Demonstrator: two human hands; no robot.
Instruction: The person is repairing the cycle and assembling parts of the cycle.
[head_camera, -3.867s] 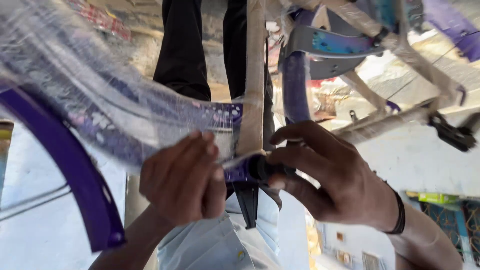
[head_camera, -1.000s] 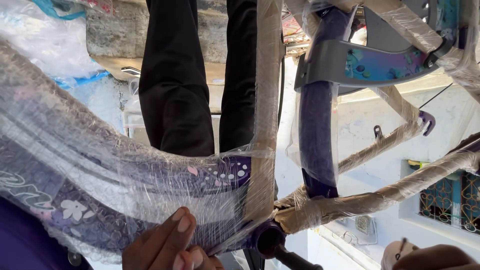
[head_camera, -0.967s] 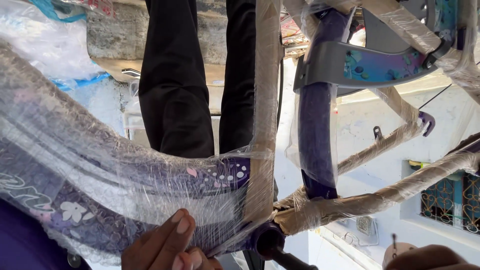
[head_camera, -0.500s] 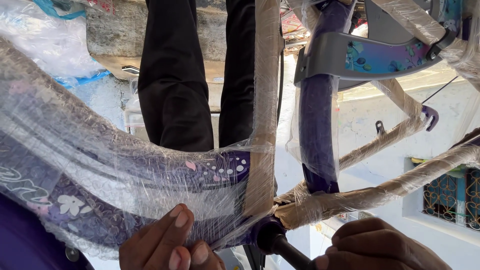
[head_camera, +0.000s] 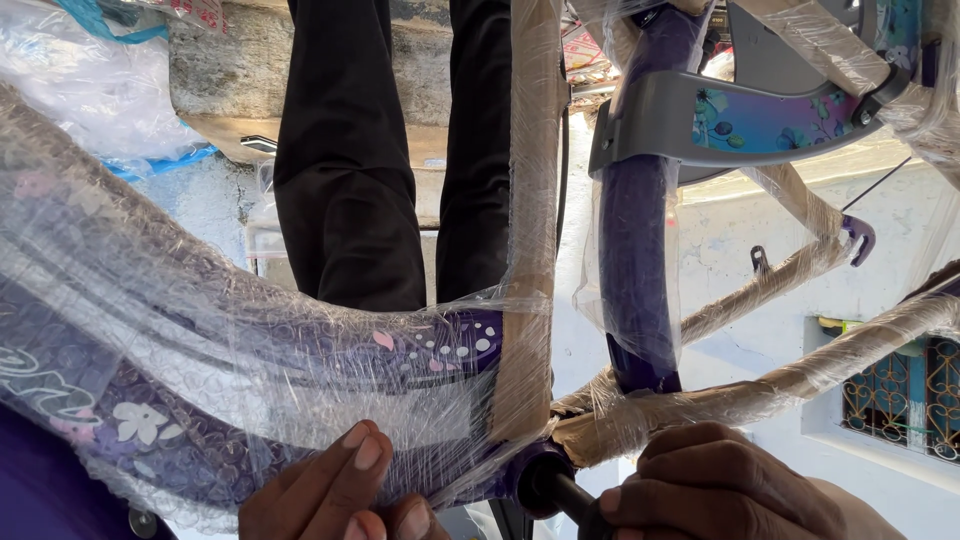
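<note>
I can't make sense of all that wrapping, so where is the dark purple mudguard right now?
In the head view, the purple mudguard stands upright right of centre, film-wrapped, under the grey bracket, above the right hand.

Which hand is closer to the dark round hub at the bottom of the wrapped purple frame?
Right. The right hand grips a black tool seated in the hub. The left hand presses the wrapped purple frame farther left of it.
</note>
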